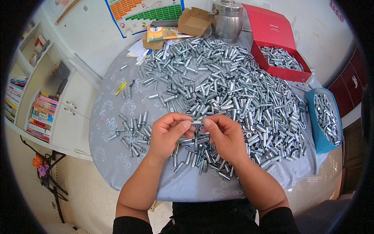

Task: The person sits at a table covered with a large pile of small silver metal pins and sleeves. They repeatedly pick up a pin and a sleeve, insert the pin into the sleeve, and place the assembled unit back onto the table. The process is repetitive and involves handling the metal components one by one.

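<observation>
Above the near edge of a big pile of silvery metal sleeves [233,95], my two hands meet over the table. A short shiny metal sleeve [196,122] lies level between them. My left hand [168,134] pinches its left end with thumb and fingers, and my right hand [226,136] pinches the right end. The fingers partly cover the sleeve, so whether a smaller part sits in it cannot be seen. To the left of my left hand lies a smaller group of bolt-like metal pieces [134,126], apart from the main pile.
A round table with a grey patterned cloth [113,163] carries everything. At the far right stands an open red box [280,72] of metal pieces, and nearer, a blue fabric bin [320,140] of more. A steel pot [226,21], cardboard box [194,21] and yellow marker [120,88] are farther back.
</observation>
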Demonstrator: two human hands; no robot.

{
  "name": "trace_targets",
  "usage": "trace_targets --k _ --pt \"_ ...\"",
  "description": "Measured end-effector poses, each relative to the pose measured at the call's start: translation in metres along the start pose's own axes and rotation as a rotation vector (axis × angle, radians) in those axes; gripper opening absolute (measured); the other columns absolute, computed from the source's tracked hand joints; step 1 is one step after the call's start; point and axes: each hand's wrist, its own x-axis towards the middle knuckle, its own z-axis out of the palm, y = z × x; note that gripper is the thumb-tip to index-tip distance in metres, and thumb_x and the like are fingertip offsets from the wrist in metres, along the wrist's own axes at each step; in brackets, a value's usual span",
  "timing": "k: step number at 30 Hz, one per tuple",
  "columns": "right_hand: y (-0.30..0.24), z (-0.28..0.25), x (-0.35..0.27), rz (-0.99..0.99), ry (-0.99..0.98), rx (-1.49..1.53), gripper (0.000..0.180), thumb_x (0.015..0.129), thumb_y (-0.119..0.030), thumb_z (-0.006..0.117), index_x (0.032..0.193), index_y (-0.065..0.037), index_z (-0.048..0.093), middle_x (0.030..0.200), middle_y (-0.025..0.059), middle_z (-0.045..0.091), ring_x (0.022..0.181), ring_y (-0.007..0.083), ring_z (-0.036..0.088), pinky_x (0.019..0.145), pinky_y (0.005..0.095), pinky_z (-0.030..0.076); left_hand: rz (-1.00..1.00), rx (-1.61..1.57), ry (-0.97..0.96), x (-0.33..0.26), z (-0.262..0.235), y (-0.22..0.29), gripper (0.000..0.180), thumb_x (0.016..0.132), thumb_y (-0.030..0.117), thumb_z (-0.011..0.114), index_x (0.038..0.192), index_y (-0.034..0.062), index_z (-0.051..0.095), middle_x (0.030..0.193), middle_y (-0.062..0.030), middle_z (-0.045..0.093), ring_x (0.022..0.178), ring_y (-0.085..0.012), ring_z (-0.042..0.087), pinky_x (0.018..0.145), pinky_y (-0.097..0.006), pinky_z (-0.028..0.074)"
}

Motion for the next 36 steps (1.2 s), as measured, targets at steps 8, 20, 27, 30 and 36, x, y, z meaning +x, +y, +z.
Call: trace_targets --k 8,20,27,30,36 --pt "-0.004 0.002 -0.003 0.013 0.019 -0.050 0.015 0.089 -0.006 0.065 0.103 -0.001 0.065 0.084 0.0004 0.061 0.063 0.0044 0.047 0.059 0.0202 0.042 0.008 0.010 0.002 -0.001 0.001 0.001 0.016 0.092 0.009 0.062 0.104 -0.0019 0.064 0.086 -0.0101 0.069 0.071 -0.0120 0.065 0.065 -0.024 0.055" --pt "0.001 0.001 0.002 -0.201 0.095 -0.102 0.028 0.081 -0.002 0.071 0.108 -0.005 0.066 0.095 0.0035 0.059 0.062 0.0068 0.050 0.055 0.0206 0.042 -0.044 0.059 0.106 0.000 0.002 0.002 0.016 0.092 0.013 0.063 0.099 -0.0009 0.066 0.079 -0.0074 0.067 0.063 -0.0104 0.060 0.059 -0.022 0.050" --pt "0.003 0.000 -0.003 -0.187 0.032 -0.225 0.024 0.081 -0.007 0.072 0.104 -0.004 0.067 0.083 0.0054 0.062 0.059 0.0086 0.054 0.053 0.0234 0.044 -0.016 0.069 0.089 -0.001 0.003 -0.001 0.017 0.091 0.016 0.066 0.096 0.0000 0.067 0.075 -0.0036 0.066 0.059 -0.0059 0.054 0.053 -0.018 0.043" --pt "0.002 0.000 -0.002 -0.165 0.035 -0.221 0.021 0.082 -0.008 0.072 0.101 -0.003 0.067 0.083 0.0061 0.062 0.059 0.0095 0.055 0.053 0.0244 0.045 -0.036 0.073 0.087 -0.001 0.005 0.000 0.017 0.091 0.017 0.067 0.096 -0.0001 0.067 0.074 -0.0032 0.065 0.058 -0.0057 0.054 0.052 -0.018 0.042" --pt "0.004 0.001 -0.003 -0.238 0.011 -0.291 0.019 0.082 -0.008 0.070 0.099 -0.001 0.066 0.083 0.0074 0.062 0.060 0.0113 0.056 0.054 0.0251 0.046 -0.030 0.099 0.105 -0.002 0.003 0.000 0.018 0.092 0.018 0.066 0.094 0.0002 0.067 0.073 -0.0032 0.065 0.058 -0.0056 0.054 0.051 -0.018 0.041"
